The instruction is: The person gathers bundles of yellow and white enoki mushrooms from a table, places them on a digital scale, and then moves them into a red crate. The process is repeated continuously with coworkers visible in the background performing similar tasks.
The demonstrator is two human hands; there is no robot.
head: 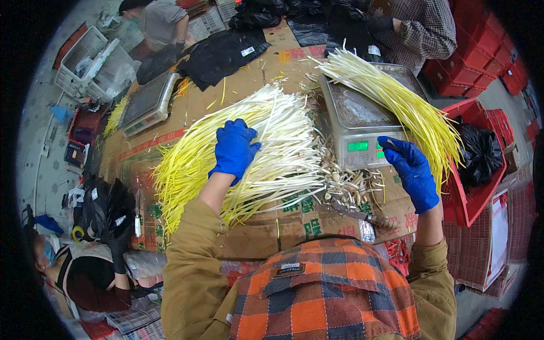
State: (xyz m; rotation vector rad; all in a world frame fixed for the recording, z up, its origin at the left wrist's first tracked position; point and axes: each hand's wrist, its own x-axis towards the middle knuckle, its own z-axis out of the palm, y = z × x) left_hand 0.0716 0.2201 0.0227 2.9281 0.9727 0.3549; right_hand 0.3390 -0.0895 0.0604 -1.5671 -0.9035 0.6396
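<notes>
A large heap of blanched yellow chives (pixel 272 140) lies across the cardboard-covered table before me, white ends to the right. My left hand (pixel 236 146), in a blue glove, rests on top of the heap with curled fingers; whether stalks are gripped beneath is hidden. On the digital scale (pixel 361 108) lies a separate chive bundle (pixel 395 93), its yellow tips hanging over the right side. My right hand (pixel 412 174), also gloved in blue, is raised by the scale's lit display. Its fingertips are close together near a small brownish patch, which I cannot identify.
Trimmed root ends (pixel 346 182) lie below the scale, beside a wooden-handled curved knife (pixel 365 214). A second scale (pixel 148 102) and black plastic bags (pixel 225 51) are farther off. A red crate (pixel 471 199) holds a black bag (pixel 480 148). Co-workers stand around the table.
</notes>
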